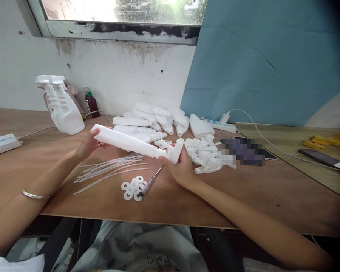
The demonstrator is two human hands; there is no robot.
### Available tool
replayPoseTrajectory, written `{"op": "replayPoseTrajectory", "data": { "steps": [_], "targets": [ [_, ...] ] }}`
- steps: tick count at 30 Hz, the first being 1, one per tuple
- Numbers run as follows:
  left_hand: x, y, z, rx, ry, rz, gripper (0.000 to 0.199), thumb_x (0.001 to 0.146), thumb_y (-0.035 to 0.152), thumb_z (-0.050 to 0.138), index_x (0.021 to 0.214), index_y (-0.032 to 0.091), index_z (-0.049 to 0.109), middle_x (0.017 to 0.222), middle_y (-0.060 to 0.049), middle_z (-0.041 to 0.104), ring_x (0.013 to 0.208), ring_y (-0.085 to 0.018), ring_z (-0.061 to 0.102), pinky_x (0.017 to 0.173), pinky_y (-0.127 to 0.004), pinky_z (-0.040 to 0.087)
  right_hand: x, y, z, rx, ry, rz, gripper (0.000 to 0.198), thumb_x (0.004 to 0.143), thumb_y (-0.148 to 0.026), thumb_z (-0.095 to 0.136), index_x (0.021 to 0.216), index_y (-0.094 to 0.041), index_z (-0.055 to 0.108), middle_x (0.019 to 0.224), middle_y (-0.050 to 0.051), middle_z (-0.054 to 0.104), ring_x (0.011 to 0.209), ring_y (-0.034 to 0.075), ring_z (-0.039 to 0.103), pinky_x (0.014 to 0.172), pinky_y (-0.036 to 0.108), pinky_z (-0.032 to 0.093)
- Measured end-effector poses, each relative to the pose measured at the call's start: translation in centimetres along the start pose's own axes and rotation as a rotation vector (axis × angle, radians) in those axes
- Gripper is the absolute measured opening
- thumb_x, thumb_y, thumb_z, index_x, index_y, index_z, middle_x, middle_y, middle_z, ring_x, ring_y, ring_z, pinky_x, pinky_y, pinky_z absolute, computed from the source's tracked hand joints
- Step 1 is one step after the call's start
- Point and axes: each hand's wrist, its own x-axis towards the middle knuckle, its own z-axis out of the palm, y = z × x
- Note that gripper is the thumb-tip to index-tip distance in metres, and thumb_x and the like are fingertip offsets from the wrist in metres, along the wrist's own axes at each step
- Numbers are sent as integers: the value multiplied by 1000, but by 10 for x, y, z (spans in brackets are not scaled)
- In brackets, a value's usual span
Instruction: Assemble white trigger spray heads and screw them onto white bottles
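Observation:
A white plastic spray bottle (127, 142) is held on its side above the table, slanting down to the right. My left hand (91, 143) grips its base end. My right hand (183, 168) is closed around the white trigger spray head (175, 153) at the neck; whether the head is fully on the neck I cannot tell. Below the bottle lie several thin white tubes (110, 168), a small pile of white ring washers (133, 186) and a screwdriver (151, 182) with a clear handle, its end touching the washers.
White bottles (153, 117) are heaped by the wall, with loose spray heads (204, 151) to their right. Assembled spray bottles (65, 107) stand at the left near a dark red bottle (91, 102). Power strips (4, 144), a cable and phones (325, 158) lie around.

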Motion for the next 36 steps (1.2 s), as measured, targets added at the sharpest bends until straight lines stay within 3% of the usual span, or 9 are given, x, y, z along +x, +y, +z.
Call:
{"op": "replayPoseTrajectory", "data": {
  "steps": [5,10,14,19,24,30,36],
  "targets": [
    [0,-3,-4,-97,-41,52,52,69,45,53,113,17,54,91,-7,61,75,-17,56,62,-24,46,0,-3,-1,-6,12,9,37,70,-39,65,94,-20,45,72,-2,53,60,13,48,52,24,41],
    [-2,-1,-5,-256,-70,55,53,70,30,55,121,22,50,102,-5,61,98,-22,54,80,-30,47,-1,0,1,-22,16,2,40,70,-40,65,98,-20,45,81,1,57,67,16,52,56,27,44],
    [-2,1,-1,-345,-34,13,48,72,34,55,118,19,54,110,-7,59,104,-24,53,83,-32,47,-2,1,2,-39,3,11,42,70,-41,65,99,-20,45,83,2,58,69,17,54,58,28,45],
    [1,-1,1,-329,76,-21,40,76,34,53,113,18,57,110,-6,61,104,-23,54,82,-29,48,-2,0,3,-42,3,-1,41,70,-42,64,99,-19,45,84,3,58,70,17,55,59,29,45],
    [4,-7,-2,-251,76,-80,41,77,36,54,113,18,57,110,-5,62,102,-23,55,75,-25,51,-1,-1,2,-14,2,2,39,70,-41,64,97,-19,45,84,3,58,70,17,54,58,28,45],
    [6,-8,-8,-161,44,42,46,72,30,64,116,20,57,112,-5,60,98,-20,56,69,-19,49,-1,-2,2,-6,2,-8,37,70,-39,64,95,-19,45,82,2,57,68,16,53,57,27,45],
    [7,-8,-8,-134,172,202,44,61,16,74,103,24,64,101,0,63,85,-11,55,72,-16,47,-1,-1,2,-1,9,2,36,71,-40,64,94,-20,45,81,1,57,68,15,53,58,27,45]
  ]
}}
